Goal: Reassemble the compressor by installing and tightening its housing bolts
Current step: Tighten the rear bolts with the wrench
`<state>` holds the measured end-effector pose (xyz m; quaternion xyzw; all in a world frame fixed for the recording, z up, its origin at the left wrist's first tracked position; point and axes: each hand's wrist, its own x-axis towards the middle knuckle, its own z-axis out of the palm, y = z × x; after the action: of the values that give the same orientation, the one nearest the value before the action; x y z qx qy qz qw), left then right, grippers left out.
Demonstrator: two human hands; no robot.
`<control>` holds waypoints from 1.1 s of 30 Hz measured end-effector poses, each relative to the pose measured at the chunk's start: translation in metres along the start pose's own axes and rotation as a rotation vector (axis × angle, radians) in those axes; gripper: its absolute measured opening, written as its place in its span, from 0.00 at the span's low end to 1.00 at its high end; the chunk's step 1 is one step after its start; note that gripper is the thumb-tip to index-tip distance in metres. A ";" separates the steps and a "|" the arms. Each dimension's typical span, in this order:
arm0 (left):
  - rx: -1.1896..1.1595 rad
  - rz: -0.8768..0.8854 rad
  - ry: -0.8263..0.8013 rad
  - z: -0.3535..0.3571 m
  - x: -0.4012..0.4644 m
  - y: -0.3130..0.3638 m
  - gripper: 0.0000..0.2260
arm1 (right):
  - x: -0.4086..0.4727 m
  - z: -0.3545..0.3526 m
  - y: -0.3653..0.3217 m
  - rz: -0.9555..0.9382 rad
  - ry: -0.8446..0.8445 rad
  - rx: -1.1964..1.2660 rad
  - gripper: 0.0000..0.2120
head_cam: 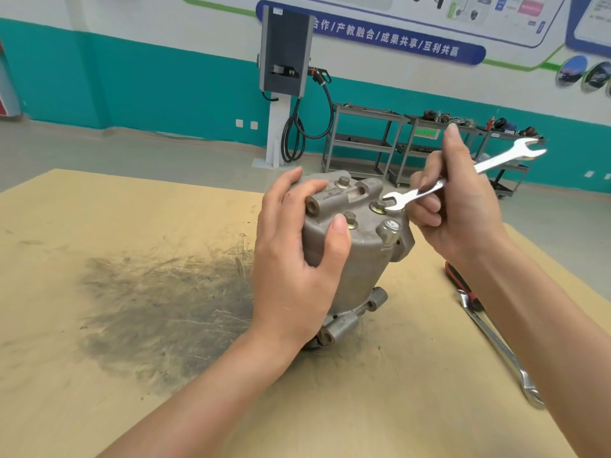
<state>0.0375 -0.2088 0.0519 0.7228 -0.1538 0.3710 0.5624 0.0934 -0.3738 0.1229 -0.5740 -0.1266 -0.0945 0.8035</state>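
- The wooden tabletop (pixel 99 375) fills the lower frame, with a dark grey smudge (pixel 165 302) left of centre.
- The compressor (pixel 357 259) stands on end at the middle of the frame, its bolted end cover facing up and its mounting lugs near the tabletop.
- The left hand (pixel 297 259) comes in from the lower left with the forearm angled up. It grasps the compressor's upper body, fingers wrapped over the far edge of the cover and the thumb pressed on the near side beside a bolt.
- The right hand (pixel 463 213) enters from the lower right, wrist bent. It grasps the shank of an open-end wrench (pixel 463 175) with curled fingers, the index finger raised straight.
- The wrench slants from the upper right down to centre. Its lower open end sits on a housing bolt (pixel 379 206) on top of the cover.
- A second wrench (pixel 499 345) lies on the tabletop at lower right, touching a red-and-black handled tool (pixel 458 279) that is partly hidden by the right forearm.
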 end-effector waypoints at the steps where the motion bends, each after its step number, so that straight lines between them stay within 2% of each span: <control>1: -0.002 0.001 0.005 0.000 0.000 0.000 0.16 | -0.001 0.000 -0.001 -0.014 -0.013 -0.014 0.29; 5: 0.004 0.008 0.011 0.000 0.000 -0.001 0.17 | -0.003 0.002 -0.004 0.008 -0.042 -0.070 0.26; 16: -0.001 0.017 0.017 0.000 0.000 0.000 0.16 | -0.003 0.005 -0.005 0.059 -0.018 -0.084 0.27; 24: -0.006 0.006 0.008 0.000 0.001 0.000 0.17 | 0.002 0.008 -0.016 0.216 0.014 -0.206 0.25; 29: 0.011 0.000 -0.001 -0.001 0.001 0.001 0.17 | -0.008 0.013 -0.006 0.043 0.121 -0.152 0.28; 33: 0.006 0.000 0.000 -0.001 0.001 0.000 0.18 | -0.018 0.019 -0.004 -0.134 0.139 -0.251 0.29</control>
<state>0.0374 -0.2082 0.0526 0.7244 -0.1528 0.3716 0.5602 0.0733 -0.3571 0.1272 -0.6523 -0.0957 -0.2024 0.7242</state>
